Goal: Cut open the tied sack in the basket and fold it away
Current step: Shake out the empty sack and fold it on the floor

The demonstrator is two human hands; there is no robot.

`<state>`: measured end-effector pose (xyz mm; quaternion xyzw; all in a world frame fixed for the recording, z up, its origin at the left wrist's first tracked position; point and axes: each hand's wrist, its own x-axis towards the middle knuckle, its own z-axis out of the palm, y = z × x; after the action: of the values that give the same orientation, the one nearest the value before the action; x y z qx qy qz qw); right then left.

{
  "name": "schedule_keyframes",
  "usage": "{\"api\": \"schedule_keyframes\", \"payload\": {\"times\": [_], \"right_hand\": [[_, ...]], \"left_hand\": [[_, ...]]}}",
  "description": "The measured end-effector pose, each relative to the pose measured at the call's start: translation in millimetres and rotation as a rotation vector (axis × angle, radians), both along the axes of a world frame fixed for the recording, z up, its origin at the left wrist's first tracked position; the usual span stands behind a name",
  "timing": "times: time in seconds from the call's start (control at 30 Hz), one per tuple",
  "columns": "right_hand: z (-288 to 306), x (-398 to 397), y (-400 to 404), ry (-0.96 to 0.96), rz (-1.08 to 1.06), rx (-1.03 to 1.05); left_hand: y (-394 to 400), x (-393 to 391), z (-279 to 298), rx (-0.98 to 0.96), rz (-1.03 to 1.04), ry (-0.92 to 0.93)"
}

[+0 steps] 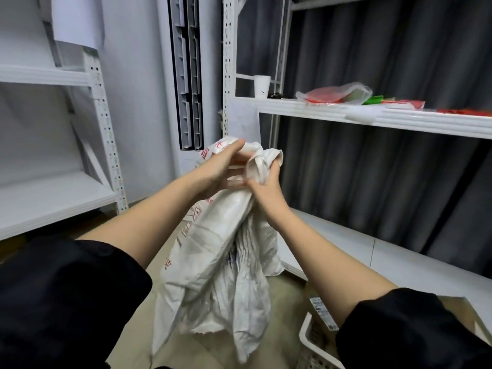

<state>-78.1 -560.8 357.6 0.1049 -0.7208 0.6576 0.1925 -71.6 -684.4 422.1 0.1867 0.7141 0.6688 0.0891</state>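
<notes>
Storeroom, prob. a stock/back rm: bare white slotted metal racking (106,129) left of the hands, another rack (372,119) up-right w/ bagged goods (335,94) & paper cup (261,86), dark curtain (386,62) behind.

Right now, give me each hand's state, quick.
Left hand: open, straight fingers against the sack.
Right hand: closed, gripping the sack's bunched top.

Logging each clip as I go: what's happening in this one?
A person is standing between white shelves, holding a white woven sack up in front of them. The right hand grips its bunched top, while the left hand rests against that bunch with fingers extended. The sack hangs limp and crumpled, out of the white basket at lower right. A paper cup stands on the right-hand shelf.
</notes>
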Motion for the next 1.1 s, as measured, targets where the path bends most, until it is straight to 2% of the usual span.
{"api": "schedule_keyframes", "payload": {"times": [0.03, 0.1, 0.17, 0.2, 0.23, 0.27, 0.4, 0.53, 0.6, 0.67, 0.77, 0.8, 0.9, 0.93, 1.0, 1.1], "right_hand": [[0, -2, 5, 0.015, -0.049, -0.06], [0, -6, 19, -0.004, -0.112, -0.223], [-1, -8, 36, -0.058, -0.154, -0.355], [-1, -8, 45, -0.074, -0.18, -0.395], [0, -6, 52, -0.085, -0.195, -0.437], [2, -4, 59, -0.086, -0.197, -0.483], [5, 2, 70, -0.117, -0.166, -0.553], [4, 6, 69, -0.176, -0.143, -0.532], [4, 7, 69, -0.185, -0.156, -0.519], [3, 6, 71, -0.173, -0.151, -0.539], [4, 4, 73, -0.164, -0.165, -0.594], [4, 2, 76, -0.157, -0.171, -0.615], [7, 1, 88, -0.139, -0.192, -0.651], [8, 1, 91, -0.135, -0.187, -0.659], [9, 3, 94, -0.122, -0.205, -0.657], [14, 5, 97, -0.128, -0.216, -0.496]], "left_hand": [[-1, 2, 0, -0.033, -0.034, 0.039], [-6, 2, -3, -0.166, 0.033, 0.302], [-18, -4, -7, -0.318, 0.321, 0.635], [-24, -6, -8, -0.408, 0.488, 0.743], [-32, -10, -9, -0.487, 0.606, 0.814], [-38, -13, -9, -0.538, 0.636, 0.845], [-44, -13, 0, -0.441, 0.282, 0.737], [-27, -3, 5, -0.605, 0.047, 0.698], [-26, 0, -1, -0.819, 0.043, 0.803], [-29, 3, -10, -0.939, 0.076, 0.909], [-29, 14, -14, -0.963, 0.065, 0.983], [-30, 17, -15, -0.947, 0.068, 1.074], [-38, 28, -24, -0.808, 0.113, 1.512], [-42, 30, -27, -0.801, 0.077, 1.562], [-55, 30, -30, -0.942, 0.029, 1.536], [-85, 14, -32, -1.267, 0.165, 1.395]]}}
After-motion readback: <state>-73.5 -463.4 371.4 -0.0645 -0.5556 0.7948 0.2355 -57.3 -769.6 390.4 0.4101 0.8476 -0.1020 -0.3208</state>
